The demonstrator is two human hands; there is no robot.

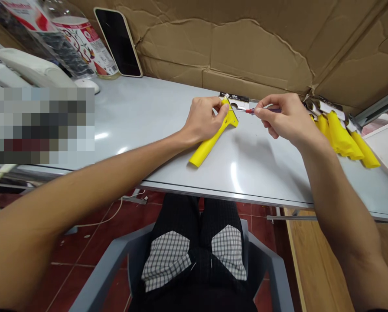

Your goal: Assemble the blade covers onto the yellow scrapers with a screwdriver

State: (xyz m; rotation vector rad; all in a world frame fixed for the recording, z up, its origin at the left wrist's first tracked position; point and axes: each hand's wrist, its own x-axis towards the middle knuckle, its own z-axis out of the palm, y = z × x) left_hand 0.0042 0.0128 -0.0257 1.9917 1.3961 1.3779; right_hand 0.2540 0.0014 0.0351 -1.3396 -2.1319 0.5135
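Observation:
A yellow scraper (210, 147) lies slanted on the white table, its wide head away from me and its handle toward the front edge. My left hand (207, 116) is closed on the head, thumb and fingers pinching it. In my right hand (283, 115) is a screwdriver (250, 111) with a thin metal shaft and a red and dark handle, held between thumb and fingers. Its shaft points left, with the tip at the scraper's head. Whether the tip sits in a screw is too small to tell. Just behind the head lies a black and white card or package (239, 99).
More yellow scrapers (340, 134) are piled on the right of the table (141, 112). At the back left stand a phone (119, 41), plastic bottles (83, 43) and a white device (37, 67). A cardboard wall (180, 47) closes off the back.

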